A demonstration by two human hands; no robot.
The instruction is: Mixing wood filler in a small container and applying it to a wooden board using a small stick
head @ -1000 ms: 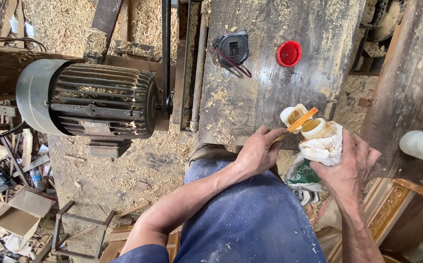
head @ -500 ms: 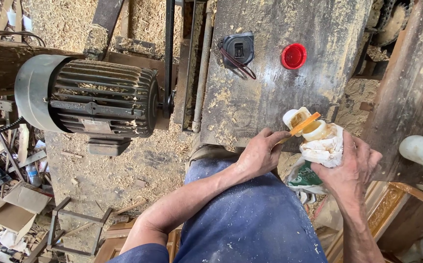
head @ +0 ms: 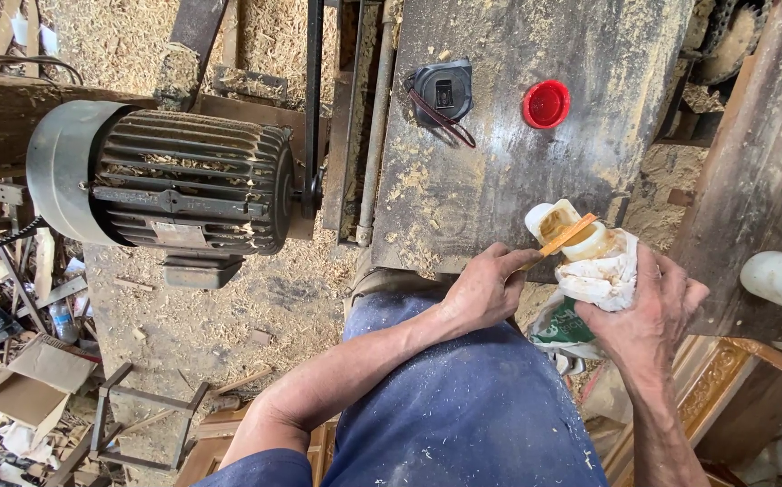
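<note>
My right hand (head: 652, 311) is cupping the cloth-wrapped white plastic tub (head: 580, 248) of brown paste beside the dusty worktop (head: 499, 180); my left hand (head: 485, 289) is pinching the thin orange stick (head: 567, 236) across its mouth. The tub looks light and probably slippery, so I'm gripping through the cloth.

A ribbed electric motor (head: 170, 180), a red cap (head: 547, 104) and a black tape measure (head: 442, 90) sit amid sawdust.
</note>
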